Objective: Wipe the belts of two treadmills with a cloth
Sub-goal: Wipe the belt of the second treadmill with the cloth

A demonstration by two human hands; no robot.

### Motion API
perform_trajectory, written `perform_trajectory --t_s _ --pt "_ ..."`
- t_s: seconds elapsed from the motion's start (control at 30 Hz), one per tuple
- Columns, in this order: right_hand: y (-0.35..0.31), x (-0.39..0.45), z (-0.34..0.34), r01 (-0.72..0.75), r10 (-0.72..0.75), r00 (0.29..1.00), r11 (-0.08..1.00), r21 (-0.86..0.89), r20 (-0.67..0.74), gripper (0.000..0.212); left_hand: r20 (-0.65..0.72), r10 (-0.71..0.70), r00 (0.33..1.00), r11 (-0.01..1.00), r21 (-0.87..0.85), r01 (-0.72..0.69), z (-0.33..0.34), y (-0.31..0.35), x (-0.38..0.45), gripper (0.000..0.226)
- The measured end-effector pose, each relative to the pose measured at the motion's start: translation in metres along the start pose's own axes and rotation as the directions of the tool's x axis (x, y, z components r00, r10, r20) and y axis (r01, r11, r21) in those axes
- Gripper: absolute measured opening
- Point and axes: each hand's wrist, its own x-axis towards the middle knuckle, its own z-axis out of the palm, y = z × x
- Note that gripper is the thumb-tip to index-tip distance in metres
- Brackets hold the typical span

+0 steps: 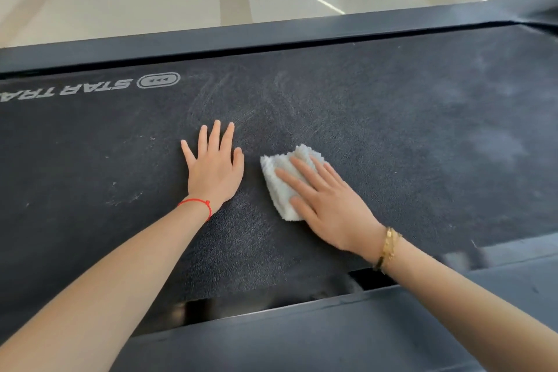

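Nearest the camera runs the dark grey side rail (302, 338) of the treadmill, and beyond it two bare forearms reach onto the black textured treadmill belt (422, 136), which shows pale dusty smears and white lettering at its left end. With a red string bracelet (197, 204) at its wrist, the left hand (215, 166) lies flat on the belt, fingers spread wide and holding nothing. Just beside it, the right hand (327, 205), gold bangle (388, 248) at the wrist, presses straight fingers onto a crumpled white fluffy cloth (280, 184) on the belt's middle.
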Motion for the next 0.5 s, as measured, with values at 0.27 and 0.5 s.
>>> perform_trajectory --t_s 0.27,0.5 --pt "0.027 0.017 -0.012 -0.355 0.356 0.933 0.934 0.031 -0.058 0.053 -0.007 0.000 1.000 1.000 -0.007 0.000 -0.001 0.002 -0.002 0.057" --pt "-0.038 -0.034 0.007 -0.011 0.011 1.000 1.000 0.018 -0.006 0.052 -0.019 0.014 1.000 1.000 -0.006 -0.014 -0.002 0.001 -0.004 0.056"
